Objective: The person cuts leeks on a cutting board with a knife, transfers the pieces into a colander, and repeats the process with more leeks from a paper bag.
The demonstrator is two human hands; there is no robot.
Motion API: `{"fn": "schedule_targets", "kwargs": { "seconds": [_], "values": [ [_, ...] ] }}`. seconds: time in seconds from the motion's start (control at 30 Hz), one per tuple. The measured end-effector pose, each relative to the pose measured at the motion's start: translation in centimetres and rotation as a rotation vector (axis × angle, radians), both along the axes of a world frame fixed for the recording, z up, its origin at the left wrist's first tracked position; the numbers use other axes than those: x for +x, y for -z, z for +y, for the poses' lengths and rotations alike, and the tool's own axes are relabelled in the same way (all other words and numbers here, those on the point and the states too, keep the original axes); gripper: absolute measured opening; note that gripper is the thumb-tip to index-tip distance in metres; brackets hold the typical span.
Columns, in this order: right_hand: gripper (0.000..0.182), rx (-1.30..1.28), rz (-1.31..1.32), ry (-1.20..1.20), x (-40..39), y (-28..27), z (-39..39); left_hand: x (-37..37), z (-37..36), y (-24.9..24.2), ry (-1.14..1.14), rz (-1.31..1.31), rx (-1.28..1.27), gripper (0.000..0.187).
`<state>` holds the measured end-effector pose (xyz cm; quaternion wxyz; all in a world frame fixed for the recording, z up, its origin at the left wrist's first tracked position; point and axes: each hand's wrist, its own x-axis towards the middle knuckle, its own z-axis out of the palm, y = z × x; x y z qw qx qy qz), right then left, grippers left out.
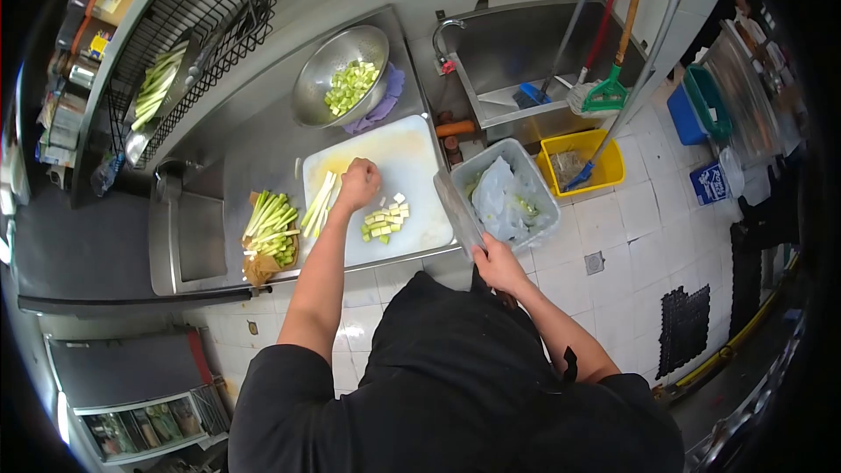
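Note:
My right hand (501, 264) grips the handle of a wide-bladed knife (457, 213), held by the right edge of the white cutting board (419, 144). My left hand (360, 183) is over the middle of the board with its fingers curled; what they hold, if anything, is hidden. Long pale-green vegetable strips (320, 205) lie left of it on the board. Cut vegetable cubes (385, 222) sit just below and right of that hand. A brown-lined heap of green vegetable sticks (272, 226) rests on the counter, left of the board.
Behind the board, a steel colander (311, 92) with green cubes stands by a purple cloth (385, 107). A grey bin (552, 201) with a plastic bag is at the right, near a yellow bucket (615, 162) and sink (526, 31). A wire rack (210, 13) hangs upper left.

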<state>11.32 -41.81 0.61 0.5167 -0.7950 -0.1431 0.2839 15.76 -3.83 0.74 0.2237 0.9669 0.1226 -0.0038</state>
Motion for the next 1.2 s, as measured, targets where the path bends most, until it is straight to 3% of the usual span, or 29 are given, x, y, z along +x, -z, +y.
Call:
{"fn": "schedule_targets", "kwargs": {
  "seconds": [0.07,0.1,0.2,0.27,0.33,0.63,0.7,0.73,0.8,0.87,0.93,0.97,1.0,1.13,1.2],
  "values": [
    [0.028,0.001,0.029,0.020,0.0,0.3,-0.3,0.9,0.9,-0.6,-0.103,0.075,-0.349,0.019],
    [0.028,0.007,0.028,0.030,0.0,0.3,-0.3,1.2,0.8,-0.5,-0.093,0.075,-0.343,0.019],
    [0.028,0.003,0.062,0.043,0.1,-0.1,-0.3,0.9,-0.1,-0.8,0.120,0.207,-0.182,0.014],
    [0.028,-0.004,0.045,0.021,0.3,-0.7,-0.2,0.4,-2.9,-2.1,0.188,0.409,0.306,0.011],
    [0.028,-0.006,0.044,0.013,0.5,-0.7,-0.1,0.3,-3.0,-0.9,0.162,0.437,0.315,0.014],
    [0.029,-0.028,0.036,-0.015,0.8,-0.8,0.1,-0.5,-2.2,0.6,0.086,0.304,0.204,0.015],
    [0.029,-0.030,0.028,-0.017,0.6,-0.9,0.1,-0.2,-0.7,0.4,0.002,0.138,0.006,0.016],
    [0.030,-0.043,0.029,-0.013,0.5,-0.7,0.3,0.0,-0.8,-0.7,0.009,0.133,0.004,0.016],
    [0.030,-0.066,0.012,0.013,0.5,0.1,0.6,1.0,-1.7,-2.6,-0.057,0.097,-0.244,0.014],
    [0.030,-0.035,-0.112,0.002,-0.2,2.2,1.2,1.8,-2.9,-2.6,0.046,-0.056,-0.132,0.010],
    [0.029,-0.036,-0.201,-0.007,-0.4,3.7,1.9,3.4,-4.4,-2.7,0.131,-0.120,-0.079,0.015],
    [0.030,-0.030,-0.223,0.004,-0.6,5.5,2.3,4.0,-5.5,-2.9,0.137,-0.130,-0.213,0.025],
    [0.029,-0.032,-0.080,-0.029,-0.3,3.1,2.1,4.9,-6.9,-3.2,0.163,-0.138,-0.263,0.029],
    [0.033,-0.053,-0.057,-0.110,-0.2,1.9,2.1,8.1,-14.6,-4.0,0.231,-0.059,-0.384,0.018],
    [0.036,-0.061,-0.069,-0.121,-0.2,2.2,2.4,8.8,-18.8,-4.1,0.279,-0.112,-0.396,0.029]
  ]
}}
